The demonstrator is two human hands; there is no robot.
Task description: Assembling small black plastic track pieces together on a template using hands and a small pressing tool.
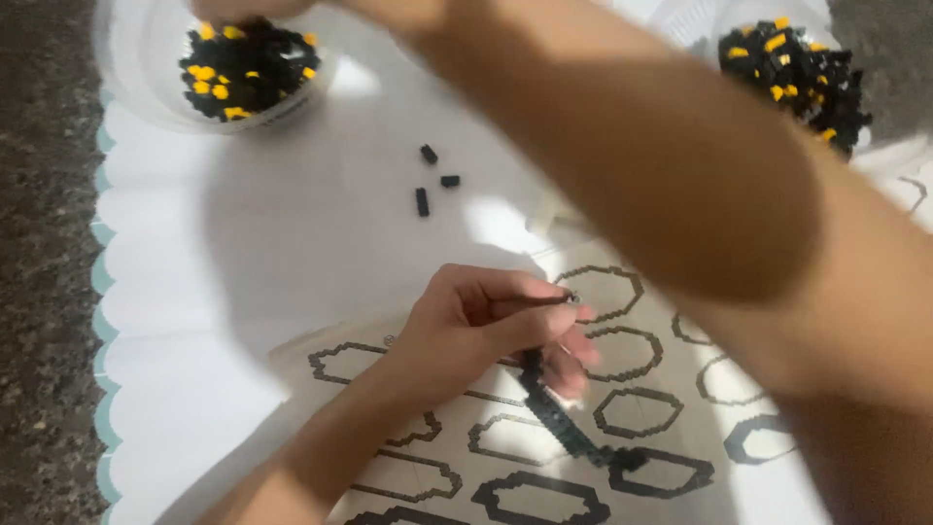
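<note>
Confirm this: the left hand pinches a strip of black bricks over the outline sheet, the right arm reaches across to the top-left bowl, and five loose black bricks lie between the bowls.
Not five: the head view shows three loose black bricks. The rest stands: left hand, strip, bowl.

The left hand (486, 326) pinches a black brick strip (559, 413) above a printed sheet of hexagon outlines (622, 384). The right arm crosses to the bowl of black and yellow bricks (243, 68) at the table's far left corner; its hand is mostly out of frame. Three loose black bricks (434, 180) lie on the white cloth (243, 292).
</note>
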